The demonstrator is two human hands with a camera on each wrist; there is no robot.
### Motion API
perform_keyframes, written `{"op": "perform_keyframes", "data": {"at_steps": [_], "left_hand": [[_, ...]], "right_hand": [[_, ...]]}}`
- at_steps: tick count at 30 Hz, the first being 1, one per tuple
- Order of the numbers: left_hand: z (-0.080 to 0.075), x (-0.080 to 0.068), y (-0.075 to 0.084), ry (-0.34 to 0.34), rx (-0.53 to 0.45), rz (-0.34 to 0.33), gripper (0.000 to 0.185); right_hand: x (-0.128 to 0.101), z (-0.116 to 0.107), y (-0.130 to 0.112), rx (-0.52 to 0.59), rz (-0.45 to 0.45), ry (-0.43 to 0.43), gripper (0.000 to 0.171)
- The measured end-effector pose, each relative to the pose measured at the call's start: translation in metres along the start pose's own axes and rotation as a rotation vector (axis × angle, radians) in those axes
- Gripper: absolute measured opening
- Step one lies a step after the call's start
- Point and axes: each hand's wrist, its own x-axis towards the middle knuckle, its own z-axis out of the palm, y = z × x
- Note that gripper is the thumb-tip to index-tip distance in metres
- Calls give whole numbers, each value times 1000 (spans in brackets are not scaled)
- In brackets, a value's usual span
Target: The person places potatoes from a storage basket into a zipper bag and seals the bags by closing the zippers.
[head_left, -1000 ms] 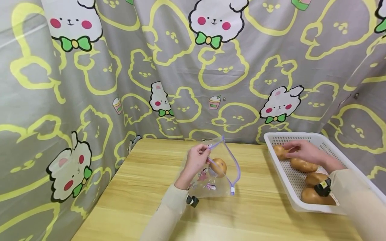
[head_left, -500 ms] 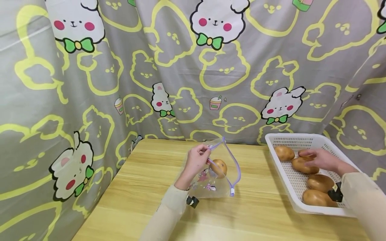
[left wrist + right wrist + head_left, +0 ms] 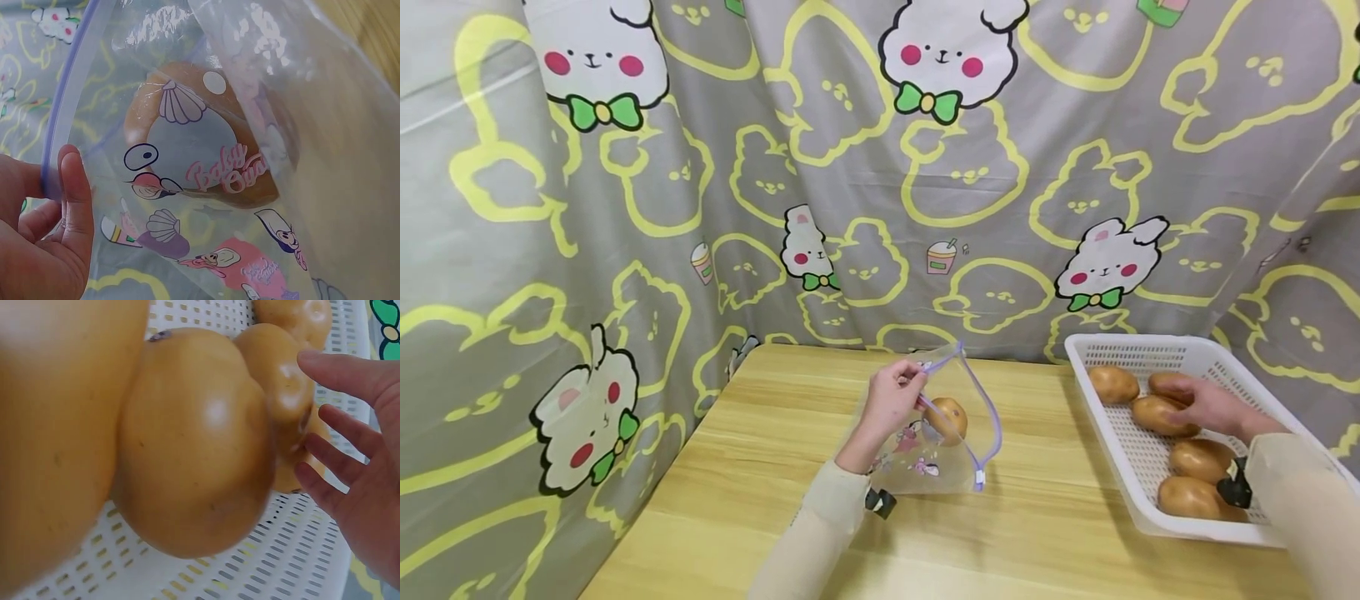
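Note:
My left hand (image 3: pixel 891 398) pinches the purple zip edge of a clear zip bag (image 3: pixel 928 477) between thumb and fingers. The bag's mouth gapes towards the right, with a white slider at the lower corner. Inside lies one potato (image 3: pixel 953 421); in the left wrist view this potato (image 3: pixel 187 134) shows through cartoon and lettering prints. Over the white basket (image 3: pixel 1107 473), my right hand (image 3: pixel 1213 408) hangs with fingers spread. Its thumb and fingertips are right at a potato (image 3: pixel 1159 415) in the middle, which in the right wrist view is the potato (image 3: pixel 275 369) behind a larger one.
More potatoes lie in the basket: one at the back left (image 3: pixel 1112 385), a partly hidden potato (image 3: pixel 1167 383) behind the hand, and two nearer the front. A wooden table (image 3: pixel 760 483) carries everything. A patterned curtain (image 3: pixel 865 183) stands behind it.
My right hand has left the back-left potato and moved right and nearer, to the middle potato. The left hand and bag have stayed in place.

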Motion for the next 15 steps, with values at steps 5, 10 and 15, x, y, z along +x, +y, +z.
{"op": "perform_keyframes", "data": {"at_steps": [5,10,15], "left_hand": [[-1,0,1,4,-11,-3,12],[-2,0,0,1,-1,-4,13],[-3,1,-2,3,4,-2,13]], "right_hand": [[-2,5,4,7,-23,23,54],[-1,5,2,-48,73,-56,60],[3,5,-4,-35,97,-97,61]]}}
